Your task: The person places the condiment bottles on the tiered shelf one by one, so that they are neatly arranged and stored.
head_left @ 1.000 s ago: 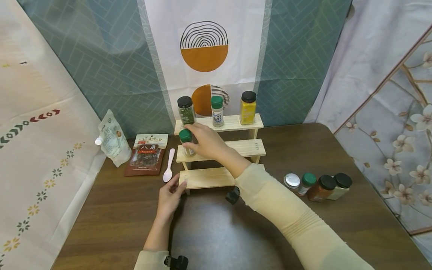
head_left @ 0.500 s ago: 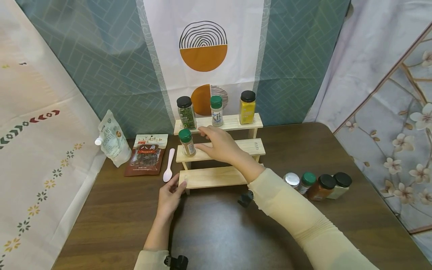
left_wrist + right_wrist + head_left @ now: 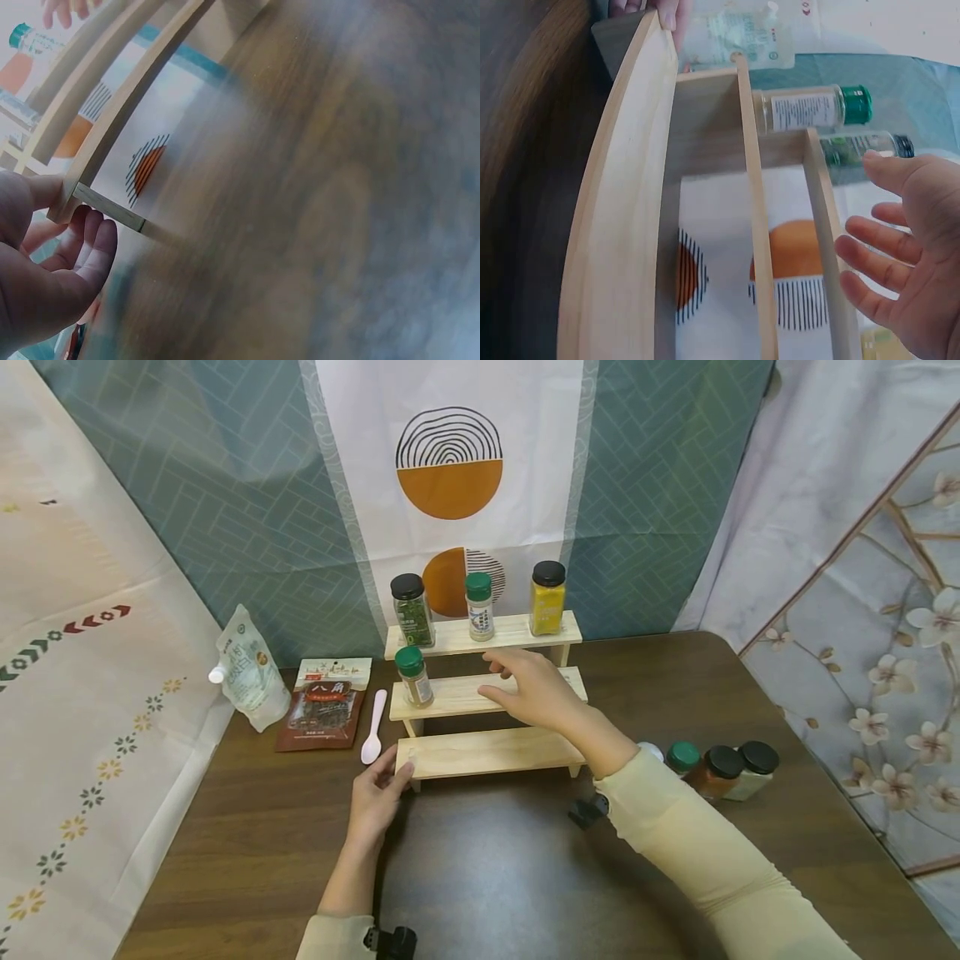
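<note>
A three-tier wooden rack [image 3: 491, 752] stands on the table. My left hand [image 3: 375, 793] grips the left end of its lowest step, thumb on top and fingers under the board in the left wrist view. My right hand [image 3: 536, 689] is over the middle step, fingers spread and holding nothing. On that step's left end stands a green-capped spice jar [image 3: 414, 677], apart from the right hand. The top step bears a black-capped jar of green herbs [image 3: 412, 610], a green-capped shaker [image 3: 480, 607] and a yellow jar with a black cap [image 3: 547, 599].
Left of the rack are a pink spoon [image 3: 373, 727], a brown star anise packet [image 3: 324, 704] and a white spouted pouch [image 3: 251, 668]. Several more jars, among them an orange-brown jar [image 3: 716, 772], stand at right, partly behind the right sleeve. A patterned cloth [image 3: 637, 527] hangs behind.
My right hand has let go of the green-capped spice jar on the middle step and moved right, away from it. The left hand stays at the rack's lowest step.
</note>
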`<action>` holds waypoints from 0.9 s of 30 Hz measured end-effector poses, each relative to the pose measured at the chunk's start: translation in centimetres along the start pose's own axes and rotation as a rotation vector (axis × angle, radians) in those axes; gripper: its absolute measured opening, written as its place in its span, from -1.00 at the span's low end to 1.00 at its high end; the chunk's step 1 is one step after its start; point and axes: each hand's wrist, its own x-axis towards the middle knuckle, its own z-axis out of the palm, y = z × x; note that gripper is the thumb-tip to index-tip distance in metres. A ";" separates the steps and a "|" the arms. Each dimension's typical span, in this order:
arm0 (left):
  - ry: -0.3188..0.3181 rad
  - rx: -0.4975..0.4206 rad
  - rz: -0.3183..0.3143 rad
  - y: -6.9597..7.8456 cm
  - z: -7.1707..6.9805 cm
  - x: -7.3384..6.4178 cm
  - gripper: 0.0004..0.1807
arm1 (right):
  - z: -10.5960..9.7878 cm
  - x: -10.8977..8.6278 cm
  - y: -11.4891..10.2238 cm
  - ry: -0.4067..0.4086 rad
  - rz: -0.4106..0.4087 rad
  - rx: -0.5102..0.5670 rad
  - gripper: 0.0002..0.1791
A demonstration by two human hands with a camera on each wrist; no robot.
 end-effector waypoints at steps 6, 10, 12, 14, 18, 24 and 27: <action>0.003 -0.001 -0.004 0.0 0.1 0.2 -0.48 | -0.9 -1.9 1.5 0.019 0.025 0.009 -0.46; 0.003 0.001 -0.003 0.0 0.1 0.2 -0.47 | -1.4 -2.9 2.3 0.024 0.033 0.018 -0.47; 0.006 0.003 -0.005 0.0 0.1 0.1 -0.47 | -1.7 -3.2 2.7 0.022 0.034 0.022 -0.48; 0.009 -0.002 -0.007 -0.1 0.1 0.1 -0.46 | -1.9 -3.6 3.0 0.019 0.033 0.016 -0.48; 0.005 -0.003 -0.008 -0.1 0.1 0.1 -0.43 | -2.5 -4.4 3.8 0.020 0.022 -0.002 -0.48; 0.001 0.001 0.002 -0.2 0.2 0.2 -0.43 | -3.4 -5.9 5.0 0.014 0.000 -0.006 -0.50; 0.008 0.004 0.008 -0.1 0.2 0.1 -0.45 | -3.9 -6.7 5.6 0.014 -0.015 -0.009 -0.50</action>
